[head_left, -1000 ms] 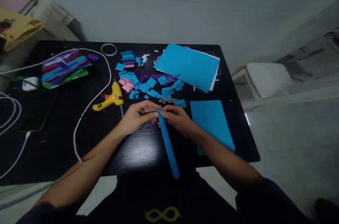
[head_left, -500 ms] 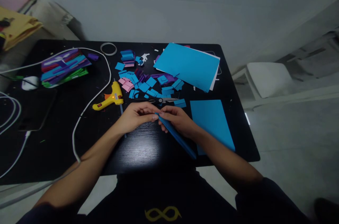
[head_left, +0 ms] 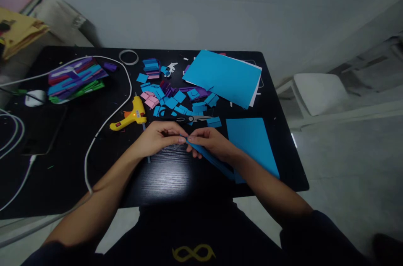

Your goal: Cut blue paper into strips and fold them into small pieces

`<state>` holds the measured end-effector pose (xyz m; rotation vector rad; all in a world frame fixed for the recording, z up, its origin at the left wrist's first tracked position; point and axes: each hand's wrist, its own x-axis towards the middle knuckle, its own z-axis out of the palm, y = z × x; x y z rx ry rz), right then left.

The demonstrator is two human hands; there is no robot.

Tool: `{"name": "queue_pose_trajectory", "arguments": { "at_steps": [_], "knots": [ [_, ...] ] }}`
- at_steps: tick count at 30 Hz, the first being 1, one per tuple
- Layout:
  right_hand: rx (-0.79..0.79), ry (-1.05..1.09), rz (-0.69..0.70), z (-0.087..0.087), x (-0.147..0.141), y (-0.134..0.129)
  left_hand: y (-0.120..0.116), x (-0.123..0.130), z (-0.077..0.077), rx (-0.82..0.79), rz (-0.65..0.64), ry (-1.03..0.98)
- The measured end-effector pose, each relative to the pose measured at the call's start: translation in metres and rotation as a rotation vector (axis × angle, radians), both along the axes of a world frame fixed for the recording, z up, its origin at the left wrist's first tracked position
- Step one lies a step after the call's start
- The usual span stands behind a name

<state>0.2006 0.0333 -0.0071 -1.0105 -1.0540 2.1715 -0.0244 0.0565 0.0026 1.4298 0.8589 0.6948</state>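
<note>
Between my two hands is a folded strip of blue paper (head_left: pixel 214 160), slanting down to the right over the table. The fingers of my left hand (head_left: pixel 162 138) pinch its upper left end. My right hand (head_left: pixel 209 142) grips the strip close beside that end, thumb on top, and the two hands nearly touch. A pair of scissors (head_left: pixel 192 118) lies just beyond my fingers, its handles partly covered by blue pieces. To the right, partly behind my right forearm, a blue sheet (head_left: pixel 250 142) lies flat.
Small blue, pink and purple paper pieces (head_left: pixel 171 102) are heaped at the centre. A yellow glue gun (head_left: pixel 132 115) lies left of them, near a white cable (head_left: pixel 91 148). Larger blue sheets (head_left: pixel 223 77) and a tape ring (head_left: pixel 129 57) lie at the back; bundled coloured strips (head_left: pixel 77 79) at left.
The held strip has shifted and tilted slightly, its upper end now lying further left in my left fingers. Both hands stay nearly in place.
</note>
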Motion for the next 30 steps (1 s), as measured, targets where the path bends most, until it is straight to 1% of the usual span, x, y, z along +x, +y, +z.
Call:
{"name": "queue_pose_trajectory", "arguments": {
  "at_steps": [7,11,18,25,30],
  "knots": [
    [-0.015,0.002,0.033,0.0012,0.0011,0.0012,0.0023,-0.0042,0.0004,0.045,0.045,0.028],
    [0.014,-0.009,0.018,-0.0004,0.0016,0.0015,0.0033,-0.0044,0.0012,0.072,0.053,0.048],
    [0.051,-0.038,-0.004,-0.0009,0.0007,0.0002,0.0038,-0.0044,-0.0006,0.072,-0.015,0.066],
    [0.068,-0.039,0.013,0.0004,-0.0004,0.0003,0.0037,-0.0052,-0.0003,0.116,-0.003,0.065],
    [0.048,-0.044,0.042,-0.0016,-0.0001,0.0019,0.0042,-0.0069,0.0008,0.109,-0.02,0.08]
  ]
}}
